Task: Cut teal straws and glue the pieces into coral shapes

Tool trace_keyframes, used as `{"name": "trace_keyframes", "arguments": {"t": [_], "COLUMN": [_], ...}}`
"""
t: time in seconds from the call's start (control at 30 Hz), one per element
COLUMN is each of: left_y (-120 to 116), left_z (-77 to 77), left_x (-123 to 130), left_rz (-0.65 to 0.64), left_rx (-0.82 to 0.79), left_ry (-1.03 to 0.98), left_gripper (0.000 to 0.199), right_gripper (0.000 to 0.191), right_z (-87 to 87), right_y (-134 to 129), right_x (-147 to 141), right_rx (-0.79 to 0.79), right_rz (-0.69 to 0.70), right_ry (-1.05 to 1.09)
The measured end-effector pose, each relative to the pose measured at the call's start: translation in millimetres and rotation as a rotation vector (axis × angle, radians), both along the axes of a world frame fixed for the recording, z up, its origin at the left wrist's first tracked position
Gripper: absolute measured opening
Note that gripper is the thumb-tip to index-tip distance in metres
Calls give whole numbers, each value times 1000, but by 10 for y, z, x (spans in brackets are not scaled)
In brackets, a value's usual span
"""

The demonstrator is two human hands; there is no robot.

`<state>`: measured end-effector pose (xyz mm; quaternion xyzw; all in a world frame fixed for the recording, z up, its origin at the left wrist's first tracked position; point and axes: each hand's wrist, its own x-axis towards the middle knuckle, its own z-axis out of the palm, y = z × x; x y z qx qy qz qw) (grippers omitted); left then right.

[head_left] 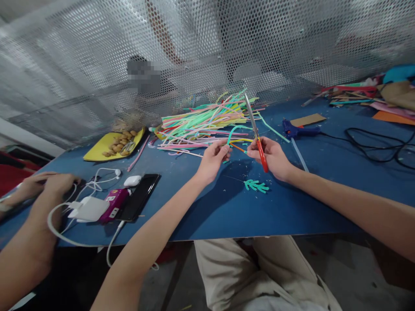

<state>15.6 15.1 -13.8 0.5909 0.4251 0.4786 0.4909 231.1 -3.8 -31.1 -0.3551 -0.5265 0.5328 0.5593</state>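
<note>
Beige trousers [220, 268] fill bottom centre. Mid-frame, the left grip [214, 160] pinches a turquoise strip [231, 134], seemingly to steady it; the right grip [274, 155] wraps red-handled scissors [262, 156], blades upward, probably keeping them clear.

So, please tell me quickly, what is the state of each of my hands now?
Left hand: closed, pinching a teal fuzzy strip.
Right hand: closed on the red-handled scissors; whether it also grips the orange strip cannot be told.
</note>
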Motion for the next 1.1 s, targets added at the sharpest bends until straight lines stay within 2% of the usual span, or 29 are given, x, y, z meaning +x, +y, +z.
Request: {"name": "trace_keyframes", "arguments": {"t": [0.07,0.13,0.3,0.47,0.67,0.9,1.0,1.1], "left_y": [-11,-41,-118,-150,-181,-184,-188,-178], "left_z": [-39,-68,-130,-173,-138,-164,-139,-65], "left_x": [34,68,149,194,220,207,200,172], "left_rz": [-71,-116,-151,-126,-121,-164,-161,-112], "left_rx": [-162,-198,-119,-118,-136,-144,-139,-118], "left_ry": [-193,-269,-266,-279,-275,-280,-309,-363], "left_gripper": [39,39,35,36,38,36,36,34], "right_gripper": [38,41,47,52,59,65,68,62], "right_z": [13,32,64,87,142,114,84,83], "right_y": [-12,-26,-53,-79,-93,-72,-60,-52], "right_x": [-10,-31,-112,-161,-156,-117,-106,-57], "right_rx": [-14,-39,-104,-143,-179,-265,-249,-134], "right_rz": [-9,-20,-62,-91,-73,37,16,-12], "right_ry": [14,29,53,68,54,56,12,-168]}}
